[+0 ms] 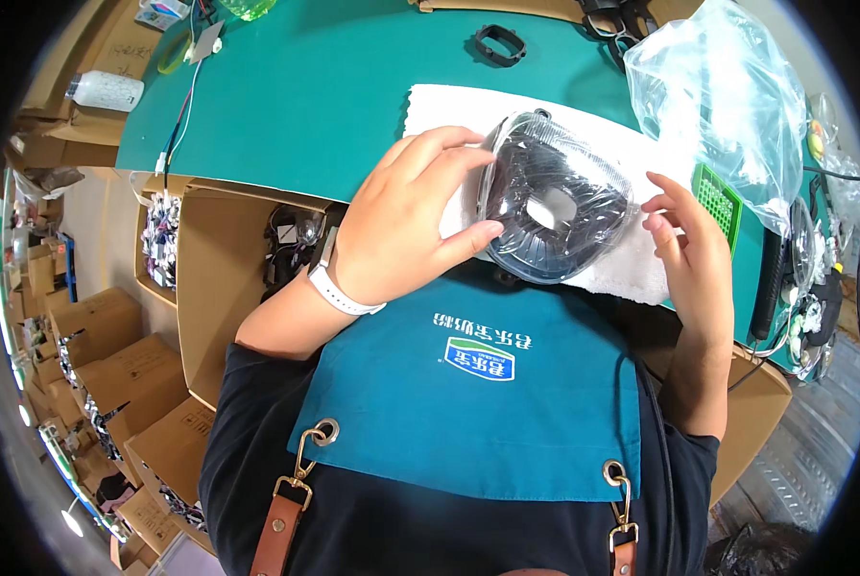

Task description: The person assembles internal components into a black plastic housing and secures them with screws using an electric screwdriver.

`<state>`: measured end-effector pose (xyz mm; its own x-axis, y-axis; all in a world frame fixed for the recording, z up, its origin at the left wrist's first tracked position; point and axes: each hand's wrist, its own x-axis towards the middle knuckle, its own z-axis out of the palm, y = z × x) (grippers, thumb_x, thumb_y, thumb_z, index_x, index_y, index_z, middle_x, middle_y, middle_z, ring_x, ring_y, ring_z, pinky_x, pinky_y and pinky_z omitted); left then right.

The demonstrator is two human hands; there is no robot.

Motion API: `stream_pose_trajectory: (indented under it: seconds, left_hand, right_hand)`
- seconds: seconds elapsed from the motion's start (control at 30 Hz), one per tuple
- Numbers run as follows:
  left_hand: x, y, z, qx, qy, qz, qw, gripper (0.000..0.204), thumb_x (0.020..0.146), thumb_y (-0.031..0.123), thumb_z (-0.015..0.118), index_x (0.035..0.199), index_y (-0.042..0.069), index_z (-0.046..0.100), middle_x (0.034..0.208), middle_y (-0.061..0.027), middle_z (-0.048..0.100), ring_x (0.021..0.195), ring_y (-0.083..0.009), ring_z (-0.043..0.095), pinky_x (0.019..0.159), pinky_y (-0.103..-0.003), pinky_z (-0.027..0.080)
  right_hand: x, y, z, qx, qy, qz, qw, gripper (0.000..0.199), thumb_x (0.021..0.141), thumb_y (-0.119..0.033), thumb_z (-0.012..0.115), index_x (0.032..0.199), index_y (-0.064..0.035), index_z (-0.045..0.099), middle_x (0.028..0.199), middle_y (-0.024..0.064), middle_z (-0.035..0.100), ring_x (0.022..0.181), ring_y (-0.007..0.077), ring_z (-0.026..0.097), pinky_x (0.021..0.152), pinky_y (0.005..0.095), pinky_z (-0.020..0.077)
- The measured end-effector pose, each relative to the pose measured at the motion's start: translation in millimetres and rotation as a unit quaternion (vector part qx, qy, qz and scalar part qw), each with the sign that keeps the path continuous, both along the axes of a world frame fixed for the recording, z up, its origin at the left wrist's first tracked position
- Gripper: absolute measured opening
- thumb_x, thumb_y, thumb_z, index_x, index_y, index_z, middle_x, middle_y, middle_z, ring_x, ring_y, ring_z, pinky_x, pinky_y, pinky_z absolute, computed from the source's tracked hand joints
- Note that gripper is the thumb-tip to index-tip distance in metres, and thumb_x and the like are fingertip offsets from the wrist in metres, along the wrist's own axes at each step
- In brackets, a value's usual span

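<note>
Part: dark round ribbed piece (pixel 555 211) w/ pale squarish opening in its middle, wrapped in clear glossy film; held up over the near edge of the mat, above a white foam sheet (pixel 632 274).
Look: concentric ridges, black/grey; film shines & blurs detail, can't tell more.
L hand: left hand (pixel 406 221) grasps the part's left rim, fingers over the top, thumb pressing the lower left edge. White wristband on that wrist.
R hand: right hand (pixel 684 235) open, fingertips just beside the film at the part's right side; contact unclear, not clenched.
Under: foam sheet lies on green mat (pixel 334 86), part covers its middle.
Right side: big clear plastic bag (pixel 728 96), crumpled, near R hand; small green flat piece (pixel 718 202) pokes out below it, just beside R fingers.
Far: black square ring (pixel 499 45) on mat, well apart from the part.
Left: open cardboard boxes (pixel 219 278) below the table edge; white bottle (pixel 104 89) far left.
Near: blue apron (pixel 468 394) fills lower view, directly below the part.
</note>
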<state>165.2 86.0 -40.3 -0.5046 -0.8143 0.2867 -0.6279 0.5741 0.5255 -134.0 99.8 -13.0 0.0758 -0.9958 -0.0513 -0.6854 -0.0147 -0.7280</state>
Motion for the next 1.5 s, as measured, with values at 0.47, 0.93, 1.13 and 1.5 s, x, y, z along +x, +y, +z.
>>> stream_pose_trajectory:
  seconds: [0.47,0.93,1.13,1.5]
  left_hand:
    - [-15.3,13.8,-15.1,-0.178,0.036,-0.158,0.970,0.034,0.075,0.017,0.070,0.109,0.018,0.071,0.122,-0.0077,0.062,0.114,-0.0293,0.057,0.087,-0.039,0.046]
    - [-3.1,9.8,-25.3,-0.112,0.123,-0.170,0.971,0.043,0.068,0.010,0.073,0.110,0.013,0.069,0.122,-0.0081,0.062,0.114,-0.0286,0.059,0.085,-0.040,0.049]
    - [-4.6,-7.2,-9.0,-0.021,0.163,-0.033,0.986,0.029,0.076,0.015,0.070,0.105,0.008,0.067,0.115,-0.0113,0.063,0.106,-0.0322,0.060,0.084,-0.040,0.050]
    - [-20.9,-43.6,-13.6,0.042,0.082,0.050,0.995,0.024,0.091,0.025,0.059,0.081,0.003,0.056,0.075,-0.0135,0.060,0.076,-0.0333,0.060,0.066,-0.043,0.046]
  right_hand:
    - [82.5,-140.2,9.5,0.039,0.129,0.358,0.924,0.026,0.092,-0.016,0.060,0.112,-0.0017,0.067,0.103,0.0105,0.069,0.097,0.0217,0.064,0.087,0.0319,0.0493]
    - [72.2,-139.5,20.6,0.106,0.070,0.358,0.925,0.018,0.083,-0.007,0.067,0.100,-0.0020,0.070,0.092,0.0061,0.068,0.087,0.0141,0.062,0.077,0.0280,0.0503]
    - [71.3,-134.4,17.7,0.080,0.055,0.351,0.931,0.022,0.079,-0.009,0.070,0.100,-0.0024,0.069,0.080,0.0045,0.065,0.078,0.0148,0.058,0.075,0.0289,0.0495]
    - [71.5,-106.4,17.1,0.041,0.029,0.282,0.958,0.030,0.079,-0.005,0.067,0.110,-0.0053,0.068,0.079,0.0052,0.061,0.072,0.0148,0.055,0.069,0.0278,0.0479]
